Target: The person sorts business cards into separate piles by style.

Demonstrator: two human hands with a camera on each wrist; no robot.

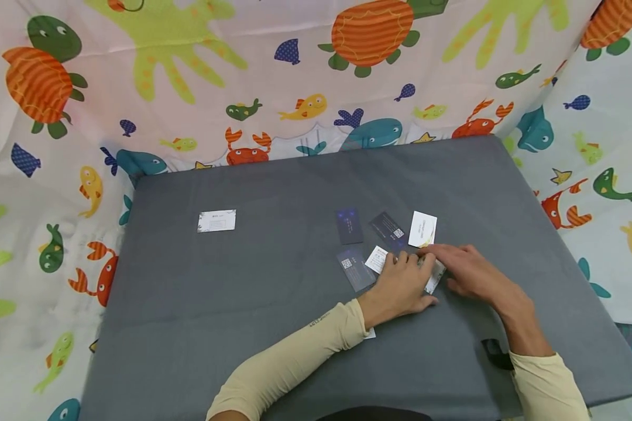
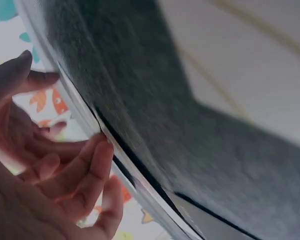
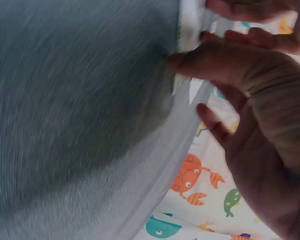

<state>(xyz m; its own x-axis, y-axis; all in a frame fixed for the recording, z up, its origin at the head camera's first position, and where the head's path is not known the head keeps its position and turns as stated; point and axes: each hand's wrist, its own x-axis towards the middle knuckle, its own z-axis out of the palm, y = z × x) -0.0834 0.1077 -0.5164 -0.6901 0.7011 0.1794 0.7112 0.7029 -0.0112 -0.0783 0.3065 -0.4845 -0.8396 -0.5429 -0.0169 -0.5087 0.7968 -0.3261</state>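
Note:
Several small business cards lie grouped on the grey table (image 1: 274, 257). My left hand (image 1: 401, 285) lies over the front of the group, fingertips down on the cards. Beside it a white card (image 1: 376, 259) pokes out, and a grey-blue card (image 1: 355, 269) lies to its left. My right hand (image 1: 470, 270) reaches in from the right, its fingers touching a light patterned card (image 1: 435, 277) between the hands. Behind them lie a white card (image 1: 422, 228), a dark card with a square code (image 1: 387, 229) and a dark blue card (image 1: 350, 226). The hands hide part of the group.
Apart from the group, a white card (image 1: 217, 221) lies at the table's left. A white card corner (image 1: 371, 334) shows under the left forearm. Near the right wrist is a black object (image 1: 497, 354). Cloth printed with sea animals (image 1: 305, 76) hangs behind the table.

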